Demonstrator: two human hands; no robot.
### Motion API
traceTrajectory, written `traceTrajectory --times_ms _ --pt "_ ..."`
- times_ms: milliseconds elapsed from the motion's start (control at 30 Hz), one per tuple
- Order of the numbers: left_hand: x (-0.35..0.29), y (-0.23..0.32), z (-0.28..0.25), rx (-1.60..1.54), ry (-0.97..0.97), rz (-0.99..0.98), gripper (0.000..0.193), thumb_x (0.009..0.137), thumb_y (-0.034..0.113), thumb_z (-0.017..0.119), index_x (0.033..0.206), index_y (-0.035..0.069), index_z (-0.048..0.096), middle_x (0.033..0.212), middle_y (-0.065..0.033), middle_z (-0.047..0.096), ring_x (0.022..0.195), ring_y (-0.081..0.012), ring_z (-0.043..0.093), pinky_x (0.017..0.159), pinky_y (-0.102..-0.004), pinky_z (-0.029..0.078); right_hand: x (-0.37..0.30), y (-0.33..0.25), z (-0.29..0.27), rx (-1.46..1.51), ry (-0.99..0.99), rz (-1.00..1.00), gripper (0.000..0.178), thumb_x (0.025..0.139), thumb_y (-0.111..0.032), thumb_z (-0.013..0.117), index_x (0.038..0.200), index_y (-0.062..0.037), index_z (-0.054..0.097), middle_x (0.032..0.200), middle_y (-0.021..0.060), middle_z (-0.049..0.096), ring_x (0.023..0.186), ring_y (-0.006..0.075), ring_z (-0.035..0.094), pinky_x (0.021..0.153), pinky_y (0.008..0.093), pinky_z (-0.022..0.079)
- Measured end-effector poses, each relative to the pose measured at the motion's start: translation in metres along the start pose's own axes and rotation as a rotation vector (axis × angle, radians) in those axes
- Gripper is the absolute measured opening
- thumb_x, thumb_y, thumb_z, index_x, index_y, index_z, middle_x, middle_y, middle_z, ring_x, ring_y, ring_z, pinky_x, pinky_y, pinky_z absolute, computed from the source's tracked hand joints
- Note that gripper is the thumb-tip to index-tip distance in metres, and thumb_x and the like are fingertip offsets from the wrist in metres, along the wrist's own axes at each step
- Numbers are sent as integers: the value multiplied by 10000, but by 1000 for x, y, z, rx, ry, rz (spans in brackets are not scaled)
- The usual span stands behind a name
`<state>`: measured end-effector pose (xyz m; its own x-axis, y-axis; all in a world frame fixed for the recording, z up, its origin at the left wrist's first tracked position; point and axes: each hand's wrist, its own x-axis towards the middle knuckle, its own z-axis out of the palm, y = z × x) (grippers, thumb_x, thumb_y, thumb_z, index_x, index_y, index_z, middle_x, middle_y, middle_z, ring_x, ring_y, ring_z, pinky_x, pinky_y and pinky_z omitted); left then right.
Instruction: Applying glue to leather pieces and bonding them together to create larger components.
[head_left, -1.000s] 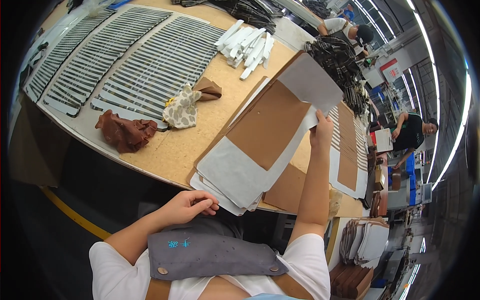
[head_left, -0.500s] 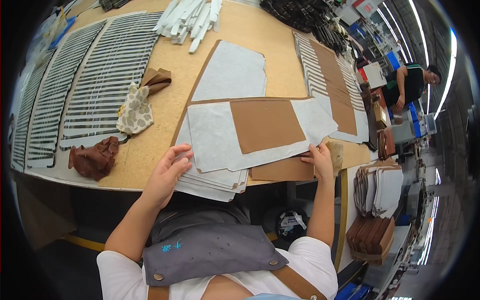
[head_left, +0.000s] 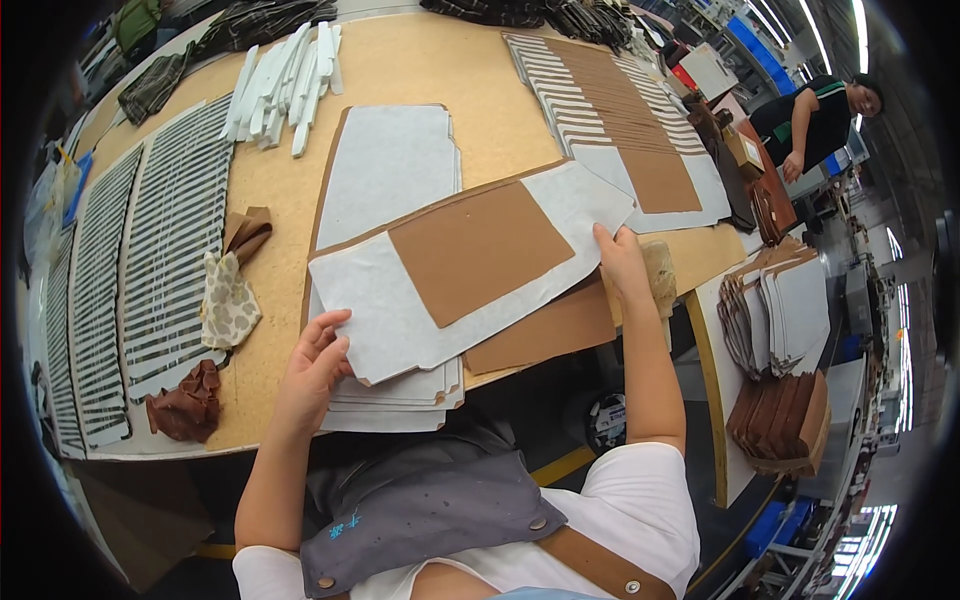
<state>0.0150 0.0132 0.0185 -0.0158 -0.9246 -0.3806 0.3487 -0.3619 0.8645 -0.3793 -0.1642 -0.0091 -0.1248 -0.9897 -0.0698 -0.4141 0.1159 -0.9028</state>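
Note:
Between my hands a large white-backed panel (head_left: 590,205) lies at a slant, its right end higher, with a brown rectangle (head_left: 480,250) in its middle. My right hand (head_left: 622,265) pinches the panel's right corner between thumb and fingers. At its left end, my left hand (head_left: 312,370) curls around the edge, some fingertips over the surface and others hidden. Beneath are a stack of similar white panels (head_left: 390,412) at the table edge and a brown sheet (head_left: 550,330) nearer my right hand. Another white panel (head_left: 390,160) with a brown edge shows behind.
White strips (head_left: 285,85) are heaped at the back left, beside striped panels (head_left: 180,250). A spotted cloth (head_left: 228,305) and crumpled brown leather (head_left: 187,402) lie left. A brown and striped panel stack (head_left: 630,120) sits back right. Bundled pieces (head_left: 775,320) rest on a side shelf; a person (head_left: 805,125) stands beyond.
The panel has tilted, its left end lower and right end higher. My right hand has risen with its corner. My view has shifted, moving the table contents leftward.

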Motion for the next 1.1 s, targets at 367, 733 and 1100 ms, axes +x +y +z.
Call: traceTrajectory --times_ms 367,733,1100 --pt "57 50 90 649 -66 500 267 884 -22 515 1132 -5 613 835 -35 560 746 -88 526 669 -223 438 -2 -53 -76 58 391 -284 329 918 -207 539 1070 79 591 916 129 672 849 179 620 769 312 457" --pt "208 8 266 770 -344 799 339 898 34 480 1229 21 556 851 -150 528 735 -252 550 686 -320 448 140 52 -264 376 747 -131 329 888 -62 494 1179 91 487 1126 154 583 979 257 593 848 375 472" --pt "236 -53 302 853 -473 639 431 858 28 484 1288 6 472 939 -196 512 828 -367 553 731 -414 462 181 136 -269 250 939 114 345 836 -39 461 1151 79 537 1112 153 611 964 236 595 859 321 449"
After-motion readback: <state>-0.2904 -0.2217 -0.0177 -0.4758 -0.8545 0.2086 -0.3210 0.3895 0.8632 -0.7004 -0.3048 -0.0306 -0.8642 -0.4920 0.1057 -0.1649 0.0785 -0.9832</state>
